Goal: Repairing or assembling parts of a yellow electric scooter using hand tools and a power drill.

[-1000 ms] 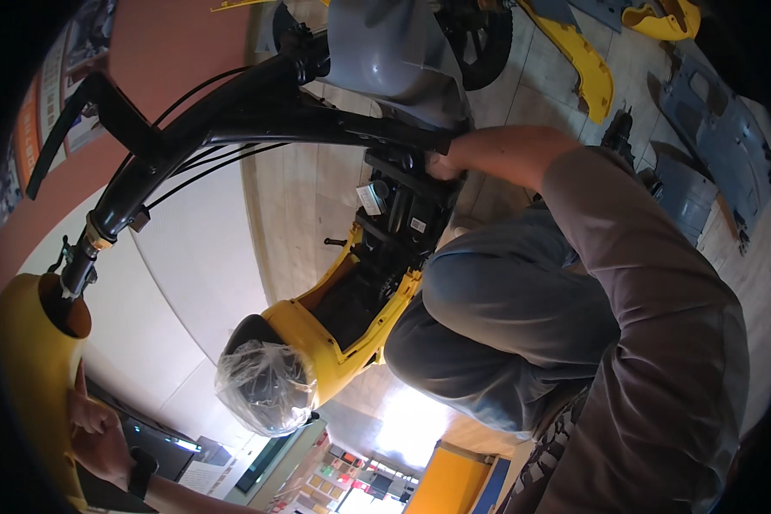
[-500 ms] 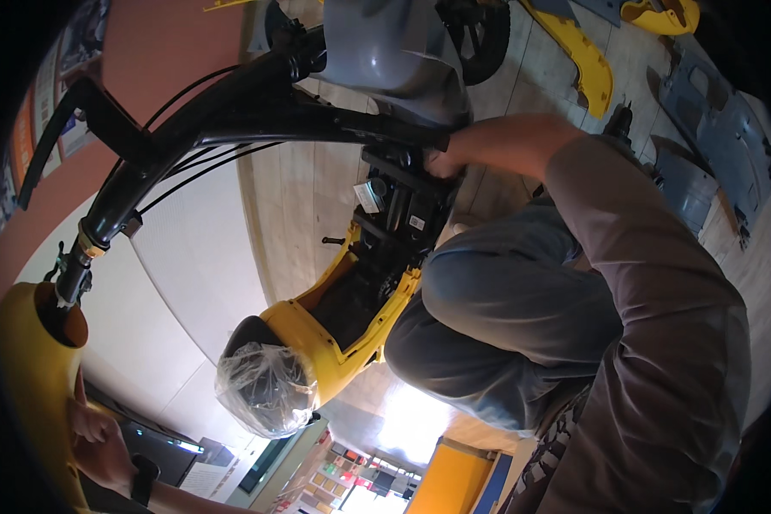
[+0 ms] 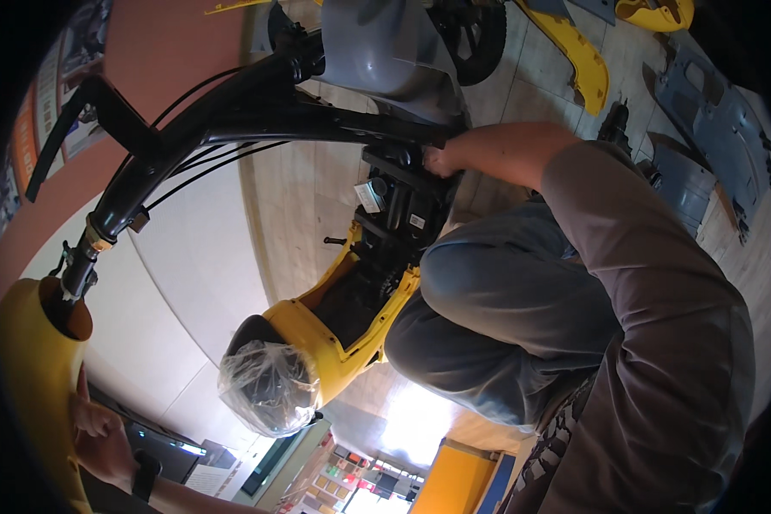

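Note:
A partly stripped scooter fills the left and middle, its black frame tube [image 3: 257, 125] bare and thin cables hanging below. At the far left, my left hand [image 3: 107, 441], with a dark watch on the wrist, grips the edge of a curved yellow cover [image 3: 34, 377] around the steering column [image 3: 79, 270]. My right hand [image 3: 441, 161] reaches in at the tube's far end, beside a black compartment [image 3: 407, 193] with a label. Its fingers are curled and their tips hidden among the black parts. Below sits a yellow body section [image 3: 325, 347] with clear plastic wrap [image 3: 270, 390].
My bent knees [image 3: 505, 283] are close to the scooter's right side. On the wooden floor at the upper right lie a yellow trim piece [image 3: 578, 64] and grey panels [image 3: 715, 128]. A grey fairing [image 3: 377, 51] and a black wheel [image 3: 471, 43] are at the top.
The steering column and yellow cover have shifted slightly right and up in view, with my left hand still on the cover. My right hand stays at the tube's end.

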The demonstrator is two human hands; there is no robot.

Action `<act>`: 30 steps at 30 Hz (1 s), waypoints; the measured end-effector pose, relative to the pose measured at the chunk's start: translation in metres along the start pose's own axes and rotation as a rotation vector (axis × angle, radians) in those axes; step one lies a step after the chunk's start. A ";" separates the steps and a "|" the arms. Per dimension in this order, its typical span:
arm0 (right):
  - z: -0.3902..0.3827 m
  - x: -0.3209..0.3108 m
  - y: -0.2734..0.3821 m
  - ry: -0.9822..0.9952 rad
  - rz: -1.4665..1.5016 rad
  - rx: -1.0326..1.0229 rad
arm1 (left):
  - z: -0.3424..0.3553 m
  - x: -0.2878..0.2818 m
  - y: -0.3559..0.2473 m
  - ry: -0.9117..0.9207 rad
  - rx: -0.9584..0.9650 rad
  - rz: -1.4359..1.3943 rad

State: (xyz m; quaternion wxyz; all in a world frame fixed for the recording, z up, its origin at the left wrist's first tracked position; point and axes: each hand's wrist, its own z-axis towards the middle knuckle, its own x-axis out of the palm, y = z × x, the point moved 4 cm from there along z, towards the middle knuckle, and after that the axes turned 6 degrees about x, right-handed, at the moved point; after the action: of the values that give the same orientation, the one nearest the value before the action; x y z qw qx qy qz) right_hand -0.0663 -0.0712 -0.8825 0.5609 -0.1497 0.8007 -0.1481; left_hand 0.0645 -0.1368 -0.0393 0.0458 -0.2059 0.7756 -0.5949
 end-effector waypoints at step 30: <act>-0.081 -0.079 -0.067 -0.184 0.953 0.319 | 0.002 -0.002 -0.003 0.076 0.039 0.062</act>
State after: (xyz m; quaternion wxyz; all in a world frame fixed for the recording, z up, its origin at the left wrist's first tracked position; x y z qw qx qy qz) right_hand -0.1119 -0.0947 -0.7611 0.6500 0.3073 0.6948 0.0177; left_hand 0.0679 -0.1385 -0.0378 0.0387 -0.1582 0.7710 -0.6156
